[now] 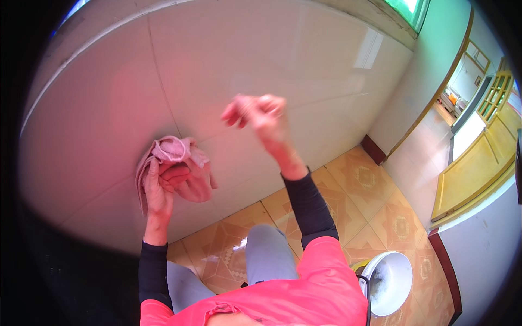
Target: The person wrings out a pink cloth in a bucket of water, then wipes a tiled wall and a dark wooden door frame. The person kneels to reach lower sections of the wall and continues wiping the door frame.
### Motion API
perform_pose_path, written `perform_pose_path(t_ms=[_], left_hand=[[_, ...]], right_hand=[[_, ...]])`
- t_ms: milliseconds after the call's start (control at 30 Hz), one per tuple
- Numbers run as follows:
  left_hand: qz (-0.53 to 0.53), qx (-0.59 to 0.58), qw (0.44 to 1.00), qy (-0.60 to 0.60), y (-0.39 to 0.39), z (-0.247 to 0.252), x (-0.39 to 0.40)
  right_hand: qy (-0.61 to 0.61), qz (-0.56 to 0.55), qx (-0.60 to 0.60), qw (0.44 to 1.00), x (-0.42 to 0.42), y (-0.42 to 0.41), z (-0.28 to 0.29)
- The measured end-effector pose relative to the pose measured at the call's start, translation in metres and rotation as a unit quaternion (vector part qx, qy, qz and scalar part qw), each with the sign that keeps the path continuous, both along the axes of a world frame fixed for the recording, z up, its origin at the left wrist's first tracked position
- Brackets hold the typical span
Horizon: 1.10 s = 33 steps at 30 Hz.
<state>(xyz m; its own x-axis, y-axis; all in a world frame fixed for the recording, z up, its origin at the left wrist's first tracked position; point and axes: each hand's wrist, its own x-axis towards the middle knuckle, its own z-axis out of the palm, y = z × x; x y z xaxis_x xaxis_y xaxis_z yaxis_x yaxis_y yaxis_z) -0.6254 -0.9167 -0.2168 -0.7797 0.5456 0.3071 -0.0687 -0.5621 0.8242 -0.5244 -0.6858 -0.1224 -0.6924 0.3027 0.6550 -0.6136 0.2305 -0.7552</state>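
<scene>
A pink cloth [171,150], bunched with its loose ends hanging, is gripped in my left hand [161,183]. My left thumb lies along its near side and my fingers curl into its folds. Cloth and hand are close to the pale, glossy tiled wall [261,53]; whether they press on it I cannot tell. My right hand [263,118] is raised in front of the wall, to the right of the cloth and apart from it. Motion blurs it; its fingers look bent, and I make out nothing held in them.
A white bucket [393,285] holding sudsy water stands on the patterned floor tiles [363,175] at my right. Beyond it are a dark red baseboard [446,269], a yellow wooden door [477,175] and a doorway. A ledge [102,30] runs along the wall's top.
</scene>
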Motion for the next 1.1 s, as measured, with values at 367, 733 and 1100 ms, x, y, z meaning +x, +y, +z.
perform_pose_path(t_ms=[367,733,1100], left_hand=[[0.066,-0.021,0.998,0.008,0.002,0.001,0.001],[0.069,-0.04,0.997,-0.005,0.002,-0.012,-0.008],[0.053,-0.068,0.996,-0.005,-0.001,-0.017,-0.014]], right_hand=[[0.015,0.007,-0.238,0.971,-0.052,0.072,0.018],[0.01,-0.026,-0.207,0.978,-0.052,0.07,0.019],[0.023,-0.03,-0.18,0.983,-0.051,0.069,0.021]])
